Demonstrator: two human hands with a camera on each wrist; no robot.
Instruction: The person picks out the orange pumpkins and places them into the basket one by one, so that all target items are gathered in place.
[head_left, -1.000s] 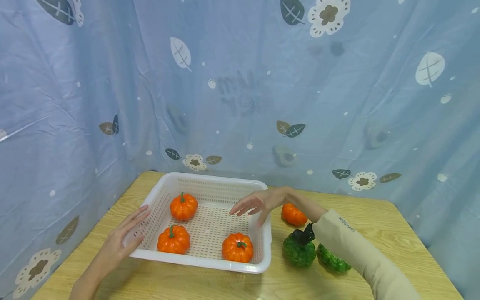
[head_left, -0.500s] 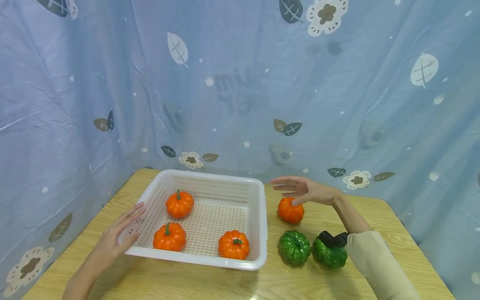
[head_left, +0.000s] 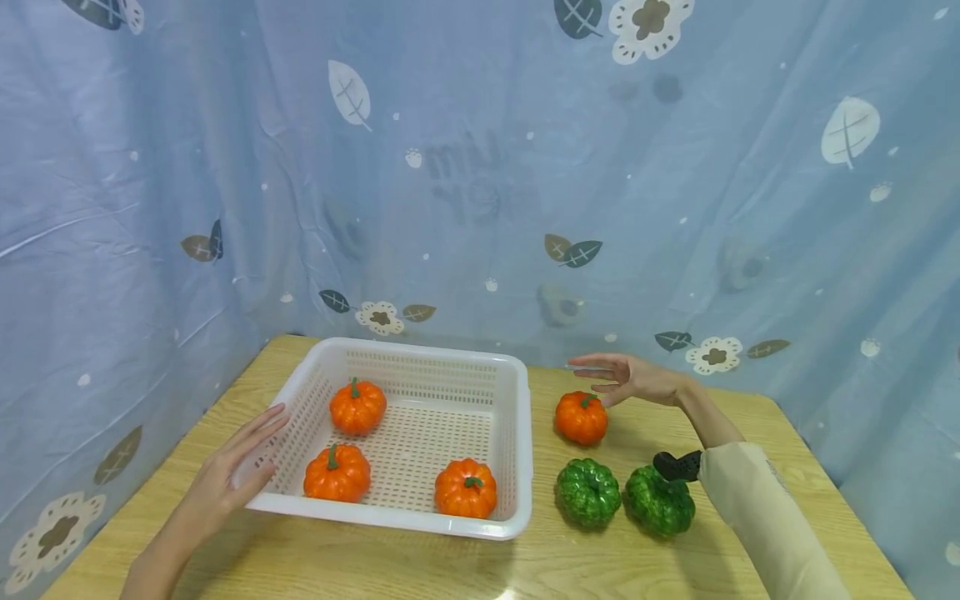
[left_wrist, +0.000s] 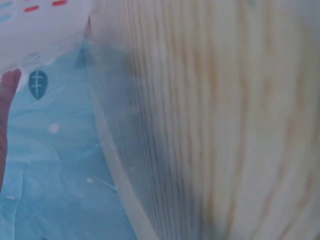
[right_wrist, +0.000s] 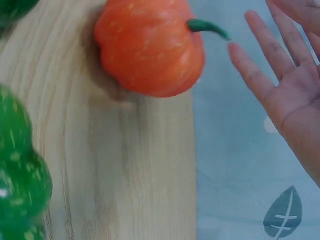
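My right hand (head_left: pixel 633 380) hovers just above and behind an orange pumpkin (head_left: pixel 581 418) on the table, fingers spread. In the right wrist view that pumpkin's green stem (right_wrist: pixel 207 27) points toward the fingertips, and the palm holds nothing. My left hand (head_left: pixel 217 483) is at the left side of a white plastic basket (head_left: pixel 390 522), fingers extended along its rim. Inside the basket lie three orange pumpkins: one at the back left (head_left: pixel 358 407), one at the front left (head_left: pixel 337 474), one at the front right (head_left: pixel 466 489).
Two green pumpkins, one nearer the basket (head_left: pixel 588 493) and one farther right (head_left: pixel 660 502), stand on the wooden table (head_left: pixel 420 571) in front of the orange one. A black wrist device (head_left: pixel 677 467) overlaps the right one. A blue patterned curtain (head_left: pixel 450 167) hangs behind.
My right hand has moved right, from over the basket to above the orange pumpkin outside it. The left hand has stayed at the basket's side. The head view has shifted slightly.
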